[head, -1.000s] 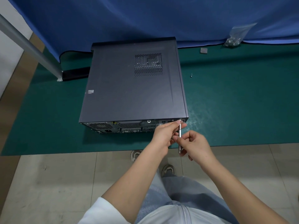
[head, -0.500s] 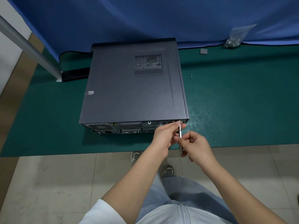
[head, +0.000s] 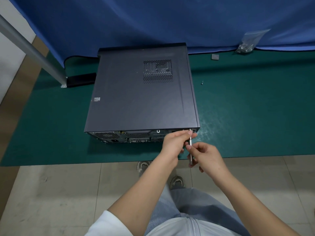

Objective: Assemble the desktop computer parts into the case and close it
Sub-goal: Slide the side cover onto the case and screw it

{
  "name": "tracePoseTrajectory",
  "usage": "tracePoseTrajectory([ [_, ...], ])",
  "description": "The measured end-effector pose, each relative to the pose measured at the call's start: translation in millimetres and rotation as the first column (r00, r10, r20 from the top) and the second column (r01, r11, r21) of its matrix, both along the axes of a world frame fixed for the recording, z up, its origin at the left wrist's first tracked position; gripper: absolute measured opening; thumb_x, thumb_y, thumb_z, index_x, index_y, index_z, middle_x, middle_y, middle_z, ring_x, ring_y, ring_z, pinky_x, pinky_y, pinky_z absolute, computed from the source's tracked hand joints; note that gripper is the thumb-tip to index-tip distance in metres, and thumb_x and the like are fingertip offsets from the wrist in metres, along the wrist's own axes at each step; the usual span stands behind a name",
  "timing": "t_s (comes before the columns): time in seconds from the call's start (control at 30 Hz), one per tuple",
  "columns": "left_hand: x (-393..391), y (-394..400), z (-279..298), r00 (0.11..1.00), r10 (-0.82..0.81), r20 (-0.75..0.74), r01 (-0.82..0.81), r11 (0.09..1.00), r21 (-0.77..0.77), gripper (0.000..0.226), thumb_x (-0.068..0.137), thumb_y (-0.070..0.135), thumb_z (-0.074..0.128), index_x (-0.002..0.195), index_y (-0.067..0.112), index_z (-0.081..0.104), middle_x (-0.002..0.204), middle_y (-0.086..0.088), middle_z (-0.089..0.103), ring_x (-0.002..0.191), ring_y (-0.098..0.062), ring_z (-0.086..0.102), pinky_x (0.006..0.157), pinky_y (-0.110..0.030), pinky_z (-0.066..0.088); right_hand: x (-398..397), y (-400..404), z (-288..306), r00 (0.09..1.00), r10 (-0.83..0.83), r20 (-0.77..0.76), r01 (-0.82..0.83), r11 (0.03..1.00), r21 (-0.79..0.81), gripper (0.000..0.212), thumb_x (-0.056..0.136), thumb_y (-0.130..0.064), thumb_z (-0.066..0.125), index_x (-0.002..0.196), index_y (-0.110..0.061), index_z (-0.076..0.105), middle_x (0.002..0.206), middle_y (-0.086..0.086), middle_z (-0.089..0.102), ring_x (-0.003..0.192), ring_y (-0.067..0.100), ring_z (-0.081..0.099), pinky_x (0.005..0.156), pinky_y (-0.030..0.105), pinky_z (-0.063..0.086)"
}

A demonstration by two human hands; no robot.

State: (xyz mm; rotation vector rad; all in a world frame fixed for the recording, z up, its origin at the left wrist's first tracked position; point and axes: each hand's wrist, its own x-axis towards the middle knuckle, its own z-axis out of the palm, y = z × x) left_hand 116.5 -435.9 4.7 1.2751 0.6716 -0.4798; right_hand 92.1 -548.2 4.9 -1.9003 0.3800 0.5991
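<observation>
Right hand point(head: 207, 156) pinched screwdriver point(head: 190, 147); left hand point(head: 175, 142) pinched its tip steady at case point(head: 143, 92) rear corner, lower centre.

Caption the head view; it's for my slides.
Both hands steady a slim silver screwdriver at the closed dark grey computer case's rear corner.

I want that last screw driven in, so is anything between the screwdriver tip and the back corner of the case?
Nothing visible. The screwdriver tip already meets the case at its rear right corner. The left hand pinches the shaft near the tip; the right hand grips the handle. The screw itself cannot be made out.
</observation>
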Motion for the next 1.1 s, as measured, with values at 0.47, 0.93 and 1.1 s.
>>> tracePoseTrajectory([
  [0.47, 0, -2, 1, 1.000, -0.025, -0.019, 0.024, 0.998, -0.054, 0.012, 0.090, 0.023, 0.064, 0.098, 0.019, 0.071, 0.095, 0.008, 0.074, 0.087, -0.009, 0.060, 0.079, -0.027, 0.043, 4, 3, -1, 0.999, -0.022, 0.026, 0.025, 0.994, -0.106, 0.026, 0.083, -0.030, 0.072, 0.070, -0.014, 0.056, 0.044, -0.006, 0.056, 0.042, 0.007, 0.056, 0.054, 0.026, 0.041],
  [0.93, 3, -3, -4, 1.000, -0.030, 0.002, 0.030, 0.999, 0.011, 0.011, 0.083, 0.021, 0.073, 0.091, 0.014, 0.074, 0.077, 0.011, 0.073, 0.060, 0.004, 0.062, 0.061, -0.013, 0.045, 6, 3, 8, 0.992, -0.061, -0.108, 0.072, 0.992, 0.103, 0.012, 0.091, -0.022, 0.063, 0.091, -0.011, 0.059, 0.074, 0.004, 0.062, 0.045, 0.013, 0.061, 0.036, 0.022, 0.038],
  [1.1, 2, -4, -5, 0.999, -0.041, 0.022, 0.040, 0.999, 0.036, 0.021, 0.080, 0.027, 0.076, 0.096, 0.013, 0.073, 0.075, 0.013, 0.073, 0.061, 0.008, 0.062, 0.066, -0.014, 0.042, 7, 1, 7, 0.992, -0.102, -0.077, 0.108, 0.991, 0.077, 0.018, 0.089, -0.022, 0.066, 0.086, -0.009, 0.054, 0.071, 0.004, 0.059, 0.042, 0.014, 0.061, 0.037, 0.022, 0.039],
])
